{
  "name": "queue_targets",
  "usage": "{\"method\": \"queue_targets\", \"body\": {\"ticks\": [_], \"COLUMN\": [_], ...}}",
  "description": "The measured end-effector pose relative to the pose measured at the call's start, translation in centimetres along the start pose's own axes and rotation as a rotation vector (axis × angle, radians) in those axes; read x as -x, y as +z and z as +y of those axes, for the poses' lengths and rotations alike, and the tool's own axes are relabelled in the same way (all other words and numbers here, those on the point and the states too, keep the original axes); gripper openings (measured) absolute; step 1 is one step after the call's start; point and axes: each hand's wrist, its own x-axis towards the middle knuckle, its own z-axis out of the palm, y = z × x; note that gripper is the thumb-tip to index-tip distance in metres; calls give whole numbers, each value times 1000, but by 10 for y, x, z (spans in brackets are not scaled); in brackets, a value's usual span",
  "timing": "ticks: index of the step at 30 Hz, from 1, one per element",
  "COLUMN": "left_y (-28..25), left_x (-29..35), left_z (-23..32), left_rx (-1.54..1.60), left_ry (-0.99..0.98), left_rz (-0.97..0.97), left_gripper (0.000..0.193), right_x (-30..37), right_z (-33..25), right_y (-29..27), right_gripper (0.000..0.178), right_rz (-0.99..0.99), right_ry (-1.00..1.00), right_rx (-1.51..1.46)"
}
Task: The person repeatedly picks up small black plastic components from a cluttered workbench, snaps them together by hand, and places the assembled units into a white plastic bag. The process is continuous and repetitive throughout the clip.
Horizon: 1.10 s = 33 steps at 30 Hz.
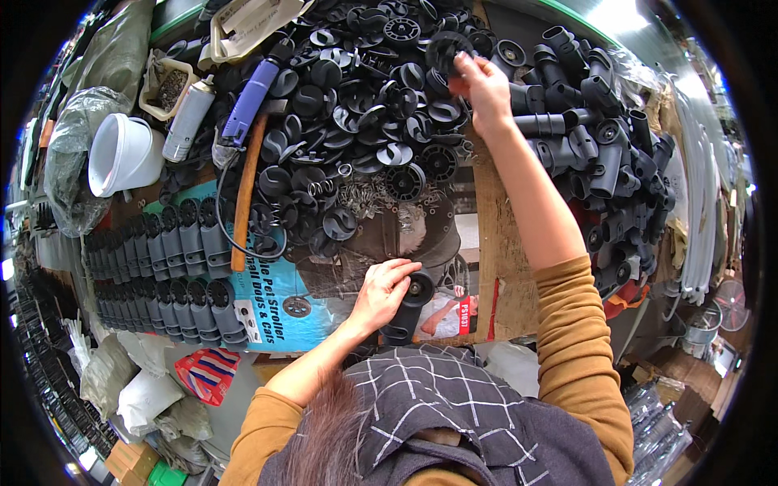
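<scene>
My left hand [381, 296] is closed on a black plastic tube fitting [403, 317] near the table's front edge. The fitting's round end, with a recess in its middle, shows beside my fingertips. My right hand [485, 91] reaches far out over a large pile of black round plastic caps [356, 101]. Between its fingers is a round black disc [448, 53], somewhat blurred. Small metal springs [361, 197] and spoked black discs [404, 182] lie between my two hands.
Grey-black fittings stand in rows [190, 243] at the left. More tube fittings [604, 154] are heaped at the right. A wooden-handled hammer [247, 194], a purple-grey power tool [251, 101], a spray can [189, 119] and a white bucket [123, 154] lie or stand left of the caps.
</scene>
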Motion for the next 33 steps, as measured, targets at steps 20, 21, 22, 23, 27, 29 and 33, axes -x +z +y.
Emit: {"method": "queue_targets", "body": {"ticks": [20, 21, 22, 23, 27, 29, 33], "left_y": [-35, -34, -33, -32, -25, -21, -18], "left_x": [-17, -16, -13, -10, 1, 5, 22], "left_z": [50, 55, 59, 61, 56, 49, 38], "left_rx": [919, 887, 862, 825, 718, 731, 754], "left_ry": [-326, -316, -309, -327, -348, -289, -236], "left_rz": [248, 258, 255, 234, 124, 117, 121], "left_gripper": [29, 28, 27, 24, 16, 14, 31], "right_x": [249, 257, 270, 277, 283, 286, 309], "right_z": [15, 14, 12, 10, 9, 14, 28], "right_y": [-46, -49, -51, -52, -53, -52, -61], "right_gripper": [23, 23, 22, 21, 23, 24, 17], "right_rz": [-342, -312, -285, -241, -299, -498, -326], "right_ry": [-642, -680, -496, -347, -62, 107, 369], "right_rx": [464, 466, 344, 182, 288, 109, 24]}}
